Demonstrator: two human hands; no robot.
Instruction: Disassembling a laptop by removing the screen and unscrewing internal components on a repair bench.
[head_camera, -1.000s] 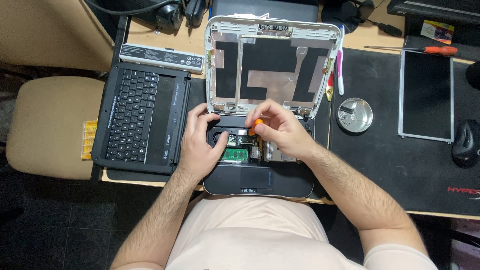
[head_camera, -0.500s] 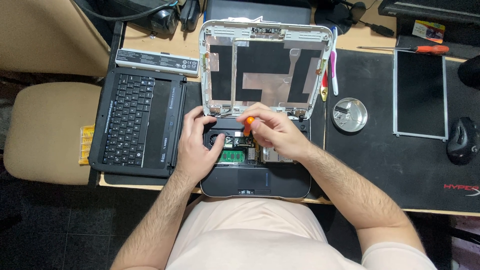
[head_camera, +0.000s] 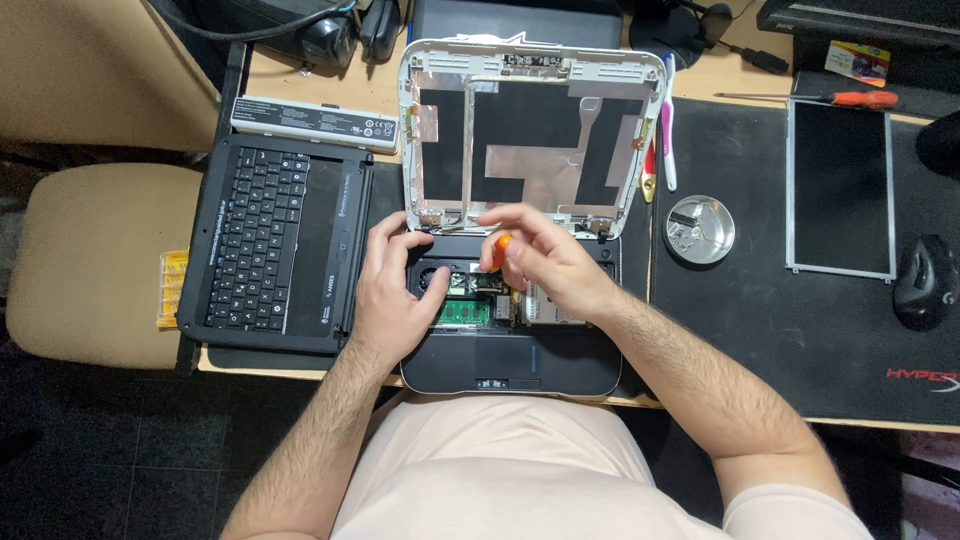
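Right hand (head_camera: 545, 265) fingers pinch orange screwdriver (head_camera: 500, 250); left hand (head_camera: 392, 290) spread on opened laptop (head_camera: 520, 360); keyboard (head_camera: 275, 240) beside.

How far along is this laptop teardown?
Well underway. Done: the keyboard, battery and screen panel lie off to the sides, and the lid is an empty shell. In hand: the right hand works an orange screwdriver in the open base, which the left hand steadies. Left: the green board sits inside.

Repair desk: dismantled laptop (head_camera: 510, 300), screwdriver (head_camera: 820, 98)
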